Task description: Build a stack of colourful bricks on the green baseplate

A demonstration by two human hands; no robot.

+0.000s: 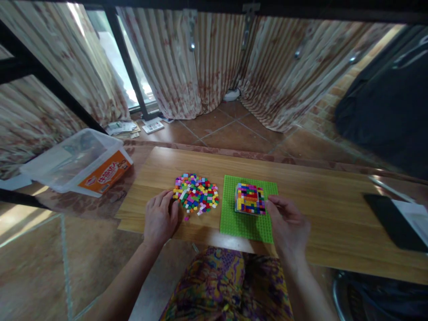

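Note:
A block-shaped build of multicoloured toy bricks (250,199) stands on a green studded baseplate (230,227). My right hand (290,225) is at the build's right side, its thumb and forefinger drawn together in a pinch near the edge. Whatever lies between those fingertips is too small to make out. Left of the baseplate is a loose pile of small bricks (196,194) in many colours. My left hand (161,216) rests on the tabletop at the pile's left edge, fingers loosely bent and apart, with nothing visible in it. One pink brick (187,218) lies just below the pile.
Both hands work over a long wooden table (334,209). A clear plastic bin (110,145) with an orange label stands on the left. At the right end are a black flat item (391,218) and white paper (413,218). Striped curtains (214,62) hang beyond the table.

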